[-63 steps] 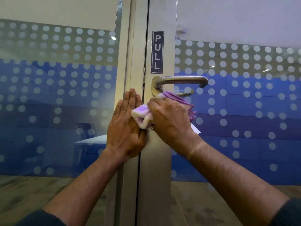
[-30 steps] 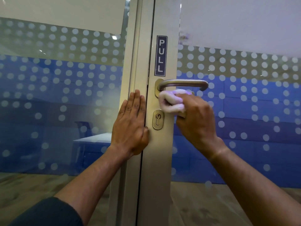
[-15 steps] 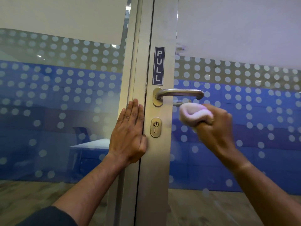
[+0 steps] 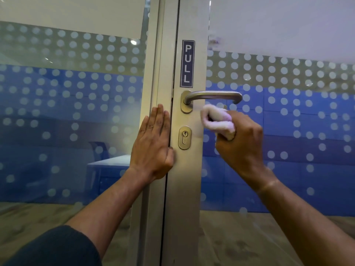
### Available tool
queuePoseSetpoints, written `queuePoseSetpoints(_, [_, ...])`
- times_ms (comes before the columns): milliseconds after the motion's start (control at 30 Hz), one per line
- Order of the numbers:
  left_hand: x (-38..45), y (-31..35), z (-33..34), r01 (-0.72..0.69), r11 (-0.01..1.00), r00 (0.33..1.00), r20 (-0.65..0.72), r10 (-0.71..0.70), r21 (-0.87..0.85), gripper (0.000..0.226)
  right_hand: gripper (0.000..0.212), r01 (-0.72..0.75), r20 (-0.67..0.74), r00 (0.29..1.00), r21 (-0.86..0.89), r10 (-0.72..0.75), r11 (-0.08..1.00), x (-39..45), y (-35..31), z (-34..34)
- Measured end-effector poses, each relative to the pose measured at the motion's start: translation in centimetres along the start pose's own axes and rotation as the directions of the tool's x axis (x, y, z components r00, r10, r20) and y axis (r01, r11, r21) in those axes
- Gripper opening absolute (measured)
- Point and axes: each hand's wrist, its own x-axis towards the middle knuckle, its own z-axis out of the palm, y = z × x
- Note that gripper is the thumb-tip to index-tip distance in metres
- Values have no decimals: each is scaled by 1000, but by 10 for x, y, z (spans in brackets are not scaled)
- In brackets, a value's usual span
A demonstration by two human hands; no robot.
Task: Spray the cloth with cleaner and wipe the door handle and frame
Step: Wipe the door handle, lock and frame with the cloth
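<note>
Right hand (image 4: pixel 241 146), centre right of the frame, closed around bunched cloth (image 4: pixel 217 120), held just below the door handle (image 4: pixel 212 96); left hand (image 4: pixel 152 148) flat, fingers extended, gripping nothing, pressed on the frame (image 4: pixel 153 83) left of the keyhole plate (image 4: pixel 184 137).

handle (image 4: pixel 213 96) overhangs cloth (image 4: pixel 217 120) | left hand (image 4: pixel 153 143) covers frame (image 4: pixel 153 73) seam | right glass (image 4: pixel 288 131) open

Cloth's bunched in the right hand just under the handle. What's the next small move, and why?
Probably lift the cloth onto the lever of the handle and wipe along it. The right hand holds it just below the lever, not touching, while the left hand lies flat on the frame.
</note>
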Motion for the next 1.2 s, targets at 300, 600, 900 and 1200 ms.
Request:
queuePoseSetpoints(300, [0, -1, 3, -3, 1000, 1000, -19, 3, 16, 94, 55, -535, 366, 843, 501, 394, 680, 4, 4, -21])
queuePoseSetpoints(600, [0, 0, 3, -2, 1000, 1000, -24, 3, 24, 94, 18, -827, 664, 551, 515, 506, 225, 4, 16, -19])
queuePoseSetpoints(900, [0, -1, 2, -9, 1000, 1000, -28, 9, 19, 93, 29, -144, 332, 937, 80, 109, 986, 2, 9, 2])
queuePoseSetpoints(1200, [0, -2, 5, 1, 999, 1000, -27, 0, 36, 93, 60, 151, 484, 875, -320, 25, 935, -7, -11, 21])
